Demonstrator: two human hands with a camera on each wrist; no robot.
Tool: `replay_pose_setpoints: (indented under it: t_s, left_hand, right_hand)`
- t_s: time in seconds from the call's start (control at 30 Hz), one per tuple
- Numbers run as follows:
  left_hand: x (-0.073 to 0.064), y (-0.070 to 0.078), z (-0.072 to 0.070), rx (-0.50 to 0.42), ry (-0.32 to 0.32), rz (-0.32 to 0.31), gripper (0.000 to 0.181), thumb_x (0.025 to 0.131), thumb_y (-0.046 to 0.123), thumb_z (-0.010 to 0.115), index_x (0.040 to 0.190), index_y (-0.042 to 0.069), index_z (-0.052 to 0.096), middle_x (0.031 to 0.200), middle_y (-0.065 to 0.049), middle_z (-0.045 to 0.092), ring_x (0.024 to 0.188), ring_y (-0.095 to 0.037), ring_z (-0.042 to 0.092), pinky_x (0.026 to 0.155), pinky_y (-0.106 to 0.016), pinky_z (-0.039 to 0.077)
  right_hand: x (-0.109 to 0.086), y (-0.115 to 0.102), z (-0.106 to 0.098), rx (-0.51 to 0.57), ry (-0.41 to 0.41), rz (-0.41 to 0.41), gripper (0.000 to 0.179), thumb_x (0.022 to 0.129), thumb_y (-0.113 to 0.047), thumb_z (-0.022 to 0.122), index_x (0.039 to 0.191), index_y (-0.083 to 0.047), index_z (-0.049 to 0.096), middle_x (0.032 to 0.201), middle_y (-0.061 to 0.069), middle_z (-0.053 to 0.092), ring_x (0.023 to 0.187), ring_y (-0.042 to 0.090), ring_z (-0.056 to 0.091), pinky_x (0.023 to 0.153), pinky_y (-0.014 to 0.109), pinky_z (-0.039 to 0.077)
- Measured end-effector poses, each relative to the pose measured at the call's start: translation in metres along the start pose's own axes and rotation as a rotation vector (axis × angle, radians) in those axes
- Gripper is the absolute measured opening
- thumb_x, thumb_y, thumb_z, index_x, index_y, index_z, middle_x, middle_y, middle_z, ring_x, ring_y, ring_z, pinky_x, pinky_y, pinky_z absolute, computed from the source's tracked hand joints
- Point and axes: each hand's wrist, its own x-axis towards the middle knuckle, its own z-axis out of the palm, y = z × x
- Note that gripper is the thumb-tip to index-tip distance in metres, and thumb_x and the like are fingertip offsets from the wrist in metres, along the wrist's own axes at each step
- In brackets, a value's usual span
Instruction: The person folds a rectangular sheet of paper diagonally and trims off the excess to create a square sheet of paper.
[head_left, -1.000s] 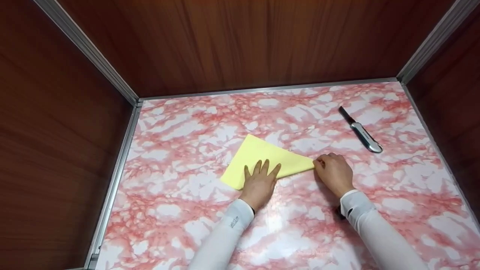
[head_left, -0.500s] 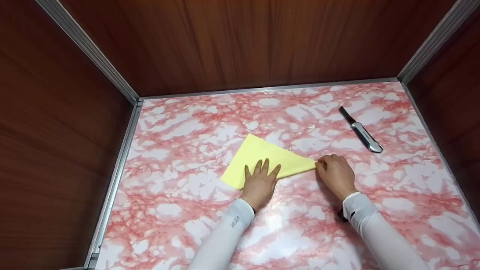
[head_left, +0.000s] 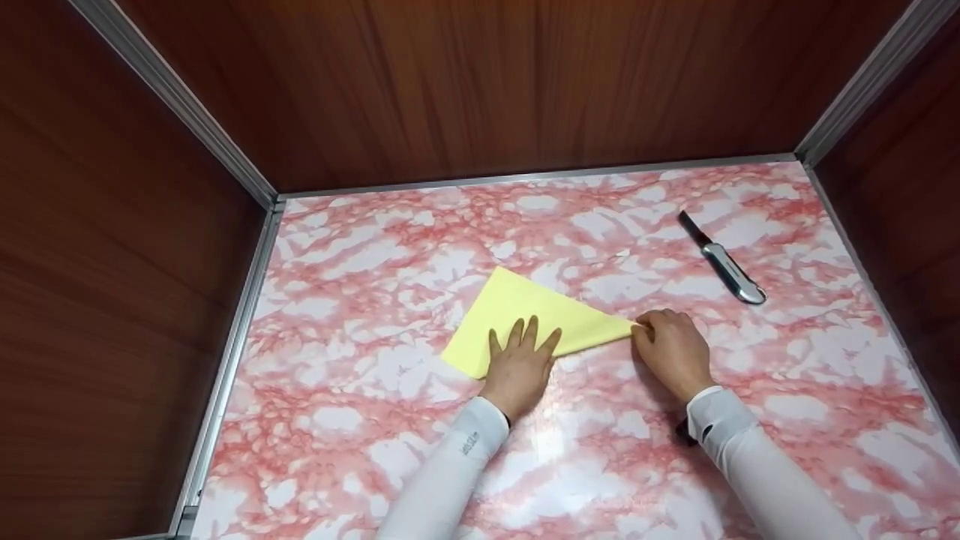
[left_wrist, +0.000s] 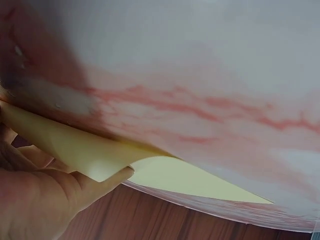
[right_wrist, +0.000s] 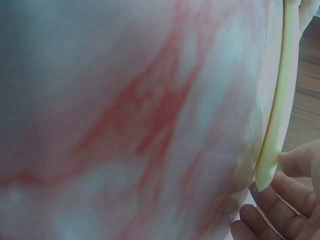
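A yellow sheet of paper point(head_left: 517, 296), folded over with its fold along the near edge, lies on the table and tapers to a point at the right. Resting across its near left part is my left hand point(head_left: 517, 375), fingers spread. In the left wrist view, the paper point(left_wrist: 75, 145) curves up beside the thumb of the left hand point(left_wrist: 45, 200). My right hand point(head_left: 673, 352) pinches the narrow right tip. The right wrist view has the rolled-looking fold of the paper point(right_wrist: 280, 100) ending between the thumb and fingers of the right hand point(right_wrist: 290, 195).
On the red-and-white marbled table point(head_left: 337, 420), behind the right hand, lies a slim tool point(head_left: 724, 262) with a narrow black end and a black-and-silver handle with a loop. Dark wood panels point(head_left: 480, 90) with metal edging wall the back and both sides.
My right hand has shifted slightly to the right, still pinching the paper tip. The left hand stays almost in place on the paper.
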Motion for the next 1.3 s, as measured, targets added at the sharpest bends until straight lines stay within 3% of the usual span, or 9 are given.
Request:
replay_pose_setpoints:
  t_s: [0.6,1.1,1.3]
  left_hand:
    - [0.0005,0.0018,-0.0033,0.008,-0.039,-0.021,0.051,0.110,0.045,0.040,0.160,0.038,0.036,0.167,-0.011,0.028,0.153,-0.032,0.025,0.112,-0.073,0.023]
    - [0.0016,-0.0002,-0.0030,-0.006,0.003,0.002,0.051,0.108,0.044,0.047,0.158,0.037,0.041,0.161,-0.012,0.039,0.147,-0.033,0.036,0.109,-0.073,0.028]
    - [0.0011,-0.0009,-0.0022,-0.011,0.009,0.002,0.051,0.108,0.044,0.046,0.159,0.036,0.040,0.162,-0.012,0.038,0.148,-0.033,0.034,0.109,-0.073,0.027]
  right_hand:
    - [-0.0056,0.0012,-0.0004,-0.001,-0.021,-0.008,0.023,0.095,-0.017,0.068,0.111,0.000,0.073,0.106,0.019,0.068,0.100,0.038,0.059,0.085,0.057,0.049]
    - [-0.0083,0.0013,-0.0004,0.007,-0.016,0.001,0.021,0.095,-0.016,0.068,0.108,-0.001,0.074,0.104,0.017,0.068,0.098,0.038,0.059,0.083,0.057,0.049]
    - [-0.0074,0.0012,0.0003,0.003,0.003,-0.007,0.021,0.093,-0.016,0.069,0.108,-0.001,0.073,0.102,0.017,0.068,0.096,0.038,0.060,0.082,0.056,0.049]
